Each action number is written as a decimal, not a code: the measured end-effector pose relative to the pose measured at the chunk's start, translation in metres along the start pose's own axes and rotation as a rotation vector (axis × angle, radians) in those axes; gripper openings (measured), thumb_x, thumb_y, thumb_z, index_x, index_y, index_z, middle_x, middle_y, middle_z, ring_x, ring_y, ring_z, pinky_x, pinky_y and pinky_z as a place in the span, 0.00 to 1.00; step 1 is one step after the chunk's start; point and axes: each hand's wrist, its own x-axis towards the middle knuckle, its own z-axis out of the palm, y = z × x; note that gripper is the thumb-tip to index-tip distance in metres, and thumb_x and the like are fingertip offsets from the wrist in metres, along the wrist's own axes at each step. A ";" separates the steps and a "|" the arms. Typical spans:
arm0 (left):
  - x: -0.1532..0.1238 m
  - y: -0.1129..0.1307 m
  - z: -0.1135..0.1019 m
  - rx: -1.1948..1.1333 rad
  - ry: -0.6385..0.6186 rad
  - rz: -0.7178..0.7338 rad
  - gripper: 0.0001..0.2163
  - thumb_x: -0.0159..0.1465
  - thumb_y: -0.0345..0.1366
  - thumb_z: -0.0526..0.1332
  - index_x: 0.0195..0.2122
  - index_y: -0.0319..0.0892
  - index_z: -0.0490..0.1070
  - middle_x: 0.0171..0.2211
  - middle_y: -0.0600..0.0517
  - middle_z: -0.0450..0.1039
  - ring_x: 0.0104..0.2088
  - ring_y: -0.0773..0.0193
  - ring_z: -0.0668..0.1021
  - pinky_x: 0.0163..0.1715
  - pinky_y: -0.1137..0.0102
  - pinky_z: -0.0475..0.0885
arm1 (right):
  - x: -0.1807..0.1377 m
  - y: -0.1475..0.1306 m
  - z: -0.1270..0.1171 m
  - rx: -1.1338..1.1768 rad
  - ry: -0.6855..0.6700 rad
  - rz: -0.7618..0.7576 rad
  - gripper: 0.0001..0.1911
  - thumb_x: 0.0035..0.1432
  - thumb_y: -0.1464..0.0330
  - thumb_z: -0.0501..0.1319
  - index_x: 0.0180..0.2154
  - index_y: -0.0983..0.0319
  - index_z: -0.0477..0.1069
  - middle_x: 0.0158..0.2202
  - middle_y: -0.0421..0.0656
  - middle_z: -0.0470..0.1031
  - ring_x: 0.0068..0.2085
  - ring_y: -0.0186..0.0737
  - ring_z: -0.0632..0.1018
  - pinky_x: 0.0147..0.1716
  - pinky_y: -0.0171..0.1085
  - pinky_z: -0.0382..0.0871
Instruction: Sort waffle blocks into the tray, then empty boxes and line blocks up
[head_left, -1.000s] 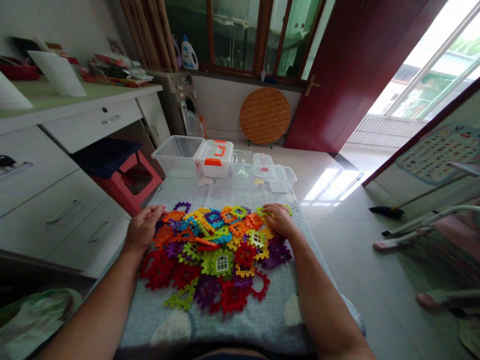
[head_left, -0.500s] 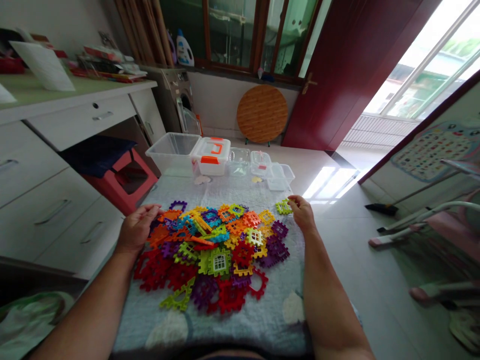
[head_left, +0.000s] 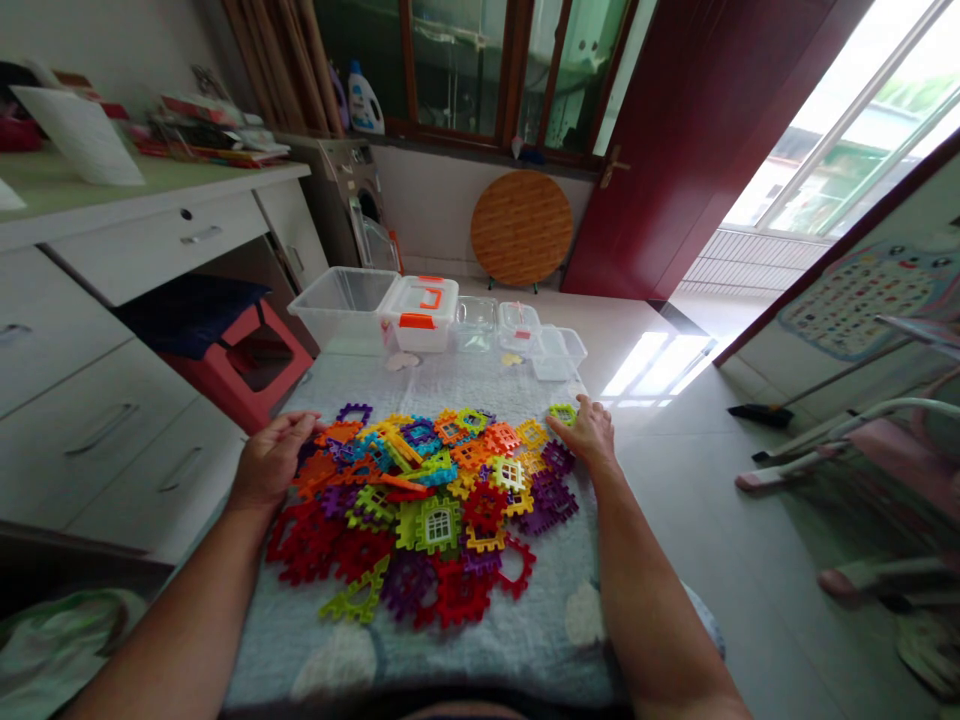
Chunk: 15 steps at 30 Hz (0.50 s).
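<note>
Pieces are being picked off the tile pile (head_left: 427, 500): the left hand (head_left: 271, 460) lies open at the pile's left edge, and the right hand (head_left: 590, 437) touches a green tile (head_left: 562, 412) at its far-right corner; whether it pinches the tile I cannot tell. Lifting it calls for a pinch on the rim. Half a second ago hand and tile sat farther right of the pile.

1. Wall chart (head_left: 862, 300), right side: grid of small coloured pictures with print; too small and blurred to read;
2. Detergent bottle (head_left: 358, 100) at window: blue and white label; lettering illegible;
3. Books and papers (head_left: 217, 135) on desk: printed covers; no word legible;
4. Storage box lid (head_left: 420, 300) with orange handle: no readable marking;
5. Plastic tiles (head_left: 439, 520) on cloth: no letters or numbers discernible.
</note>
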 end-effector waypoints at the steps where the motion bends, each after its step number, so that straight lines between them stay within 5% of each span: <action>1: 0.001 -0.001 0.000 0.004 0.001 0.003 0.15 0.57 0.49 0.62 0.39 0.45 0.76 0.33 0.52 0.79 0.36 0.60 0.78 0.39 0.71 0.73 | -0.002 -0.003 -0.001 -0.020 -0.011 0.008 0.40 0.51 0.48 0.63 0.59 0.65 0.64 0.51 0.57 0.72 0.54 0.59 0.71 0.50 0.47 0.65; 15: -0.001 0.002 -0.001 0.023 -0.017 0.006 0.18 0.56 0.50 0.63 0.39 0.42 0.76 0.35 0.50 0.79 0.37 0.59 0.79 0.40 0.68 0.74 | 0.006 0.005 0.003 -0.021 0.108 0.099 0.26 0.53 0.58 0.64 0.51 0.63 0.69 0.48 0.51 0.73 0.50 0.51 0.73 0.48 0.41 0.64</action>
